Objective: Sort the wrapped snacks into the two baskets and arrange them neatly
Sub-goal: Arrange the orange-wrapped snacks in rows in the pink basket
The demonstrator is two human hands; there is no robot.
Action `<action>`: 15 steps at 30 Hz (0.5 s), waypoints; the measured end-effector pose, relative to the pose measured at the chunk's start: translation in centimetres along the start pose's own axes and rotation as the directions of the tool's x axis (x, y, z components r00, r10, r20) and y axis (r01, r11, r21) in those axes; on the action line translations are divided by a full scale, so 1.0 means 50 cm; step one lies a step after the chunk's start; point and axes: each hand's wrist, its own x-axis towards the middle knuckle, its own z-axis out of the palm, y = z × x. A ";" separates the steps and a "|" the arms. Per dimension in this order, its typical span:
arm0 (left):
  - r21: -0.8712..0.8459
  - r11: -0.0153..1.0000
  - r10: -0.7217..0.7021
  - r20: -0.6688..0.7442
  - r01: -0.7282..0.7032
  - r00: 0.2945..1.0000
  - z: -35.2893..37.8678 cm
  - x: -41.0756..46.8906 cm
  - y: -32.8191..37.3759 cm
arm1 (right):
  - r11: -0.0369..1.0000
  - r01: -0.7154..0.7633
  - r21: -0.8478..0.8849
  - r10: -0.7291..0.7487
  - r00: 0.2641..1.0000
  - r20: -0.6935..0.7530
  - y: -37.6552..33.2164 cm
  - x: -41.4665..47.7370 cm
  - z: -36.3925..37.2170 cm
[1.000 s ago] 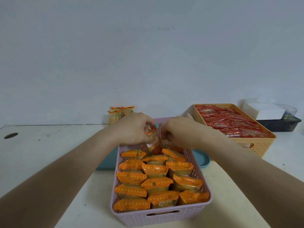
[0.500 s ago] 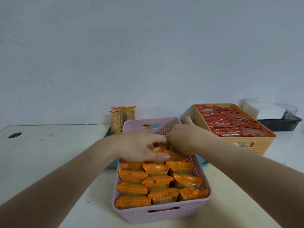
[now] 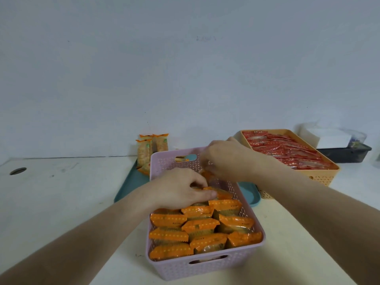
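Observation:
A lilac basket [image 3: 205, 268] in front of me holds rows of orange-wrapped snacks [image 3: 201, 225]. My left hand [image 3: 181, 189] presses down on an orange-wrapped snack [image 3: 221, 193] at the back of the rows, fingers curled over it. My right hand [image 3: 224, 159] hovers over the basket's empty far end, fingers bent near an orange wrapper; whether it grips that wrapper is hidden. An orange basket [image 3: 320, 177] at the right holds red-wrapped snacks [image 3: 287, 151]. Three loose orange-topped snacks [image 3: 150, 149] stand behind the lilac basket.
A teal tray [image 3: 131, 182] lies under the lilac basket's far end. A black bin with a white box [image 3: 345, 149] sits at the far right. The white table has a cable hole [image 3: 18, 170] at the left. A wall rises behind.
Both hands dropped from above the basket's far rim into it. My left hand came down onto the back row of snacks. My right hand then drew back toward the far end.

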 end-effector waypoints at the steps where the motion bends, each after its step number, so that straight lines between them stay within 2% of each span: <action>1: 0.013 1.000 -0.003 -0.028 0.004 1.000 0.004 0.001 0.001 | 0.998 -0.019 0.054 0.018 1.000 0.013 0.005 -0.005 -0.012; 5: 0.050 0.998 -0.026 -0.127 0.032 0.992 0.007 0.007 0.003 | 0.972 -0.062 0.227 0.036 0.992 0.119 0.025 -0.025 -0.049; 10: 0.142 0.989 -0.031 -0.009 0.032 0.999 0.002 0.005 0.007 | 0.989 -0.033 0.143 -0.015 0.945 0.325 0.013 -0.032 -0.037; 13: -0.091 0.994 -0.045 0.106 0.055 0.993 -0.033 -0.001 0.009 | 0.995 -0.024 0.100 -0.009 0.949 0.316 0.006 -0.037 -0.034; 15: -0.229 0.969 -0.080 0.076 0.095 0.994 -0.066 0.006 -0.006 | 0.992 -0.033 0.120 -0.005 0.951 0.308 0.006 -0.037 -0.033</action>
